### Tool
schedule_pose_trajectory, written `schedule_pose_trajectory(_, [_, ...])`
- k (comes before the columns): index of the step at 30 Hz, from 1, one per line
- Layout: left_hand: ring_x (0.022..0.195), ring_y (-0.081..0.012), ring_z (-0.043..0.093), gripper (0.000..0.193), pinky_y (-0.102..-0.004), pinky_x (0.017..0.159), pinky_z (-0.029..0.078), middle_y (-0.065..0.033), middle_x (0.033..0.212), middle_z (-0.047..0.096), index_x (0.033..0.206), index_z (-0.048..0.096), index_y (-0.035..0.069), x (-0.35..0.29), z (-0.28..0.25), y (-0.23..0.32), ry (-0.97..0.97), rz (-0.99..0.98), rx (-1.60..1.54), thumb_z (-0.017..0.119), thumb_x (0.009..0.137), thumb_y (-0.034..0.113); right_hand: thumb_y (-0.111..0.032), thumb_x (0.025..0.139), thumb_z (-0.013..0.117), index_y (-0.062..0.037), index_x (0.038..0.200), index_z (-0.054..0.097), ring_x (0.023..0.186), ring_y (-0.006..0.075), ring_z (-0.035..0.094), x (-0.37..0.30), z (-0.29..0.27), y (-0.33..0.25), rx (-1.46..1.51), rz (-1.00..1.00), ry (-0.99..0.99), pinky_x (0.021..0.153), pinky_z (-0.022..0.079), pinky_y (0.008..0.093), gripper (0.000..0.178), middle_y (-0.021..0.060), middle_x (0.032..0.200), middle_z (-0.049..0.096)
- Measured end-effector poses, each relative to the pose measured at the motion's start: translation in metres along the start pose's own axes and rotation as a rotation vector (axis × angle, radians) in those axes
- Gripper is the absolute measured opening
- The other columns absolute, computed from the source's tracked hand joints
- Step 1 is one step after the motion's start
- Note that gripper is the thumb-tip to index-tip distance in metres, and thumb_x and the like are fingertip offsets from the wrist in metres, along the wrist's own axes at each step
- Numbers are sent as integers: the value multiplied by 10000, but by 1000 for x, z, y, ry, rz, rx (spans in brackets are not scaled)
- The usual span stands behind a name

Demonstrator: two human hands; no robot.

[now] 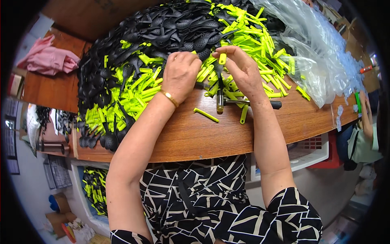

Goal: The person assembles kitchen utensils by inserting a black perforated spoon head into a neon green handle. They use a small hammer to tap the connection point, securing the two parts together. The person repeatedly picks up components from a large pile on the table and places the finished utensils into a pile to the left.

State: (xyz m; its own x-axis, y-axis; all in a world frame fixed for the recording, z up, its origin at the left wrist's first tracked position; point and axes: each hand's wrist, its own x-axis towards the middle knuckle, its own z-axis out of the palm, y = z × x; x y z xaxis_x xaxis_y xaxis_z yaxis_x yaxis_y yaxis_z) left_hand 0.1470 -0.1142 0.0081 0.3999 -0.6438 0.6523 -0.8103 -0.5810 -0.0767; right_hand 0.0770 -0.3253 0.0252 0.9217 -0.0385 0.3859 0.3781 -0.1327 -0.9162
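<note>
My left hand (181,76), with a gold bracelet at the wrist, is closed over the near edge of the heap. What its fingers hold is hidden; a bit of lime green shows beside the fingertips. My right hand (245,73) pinches a short lime-green handle (222,59) between thumb and fingers. Just below that handle, a dark shaft runs down to a metal-headed tool (219,102). This tool lies on the table, its bar passing under my right wrist to a black grip (276,105). Loose lime-green handles (206,115) lie nearby on the wood.
Black slotted spoons and ladles (168,30) are heaped at the back and left of the wooden table (178,142), mixed with lime-green handles (260,36). Clear plastic sheeting (313,53) covers the right. A pink cloth (48,57) lies far left. Below left stands a filled bin (79,183).
</note>
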Motion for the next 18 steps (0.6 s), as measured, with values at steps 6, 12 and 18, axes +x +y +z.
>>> schedule_pose_trajectory(6, [1232, -303, 605, 246, -487, 1107, 415, -109, 1298, 643, 1142, 668, 71, -27, -23, 23, -169, -111, -147, 714, 902, 96, -175, 1054, 608, 12, 1179, 693, 968, 128, 716, -2, 0, 0, -87, -57, 29, 888, 555, 287, 240, 67, 1036, 779])
schedule_pose_trajectory(12, [1232, -298, 600, 289, -489, 1100, 421, -84, 1275, 640, 1143, 679, 75, -34, -12, 27, -241, -80, -96, 736, 860, 89, -106, 1032, 668, -6, 1123, 653, 913, 132, 746, -6, 20, 15, 75, 26, 7, 796, 583, 283, 136, 129, 1006, 787])
schedule_pose_trajectory(18, [1032, -309, 690, 141, -438, 1019, 479, -94, 1051, 722, 1076, 690, 67, -26, -20, 28, -171, -172, -134, 692, 947, 124, -141, 994, 715, -55, 1146, 764, 922, 196, 764, 14, -5, -14, -270, -151, -128, 826, 584, 324, 181, 90, 1014, 799])
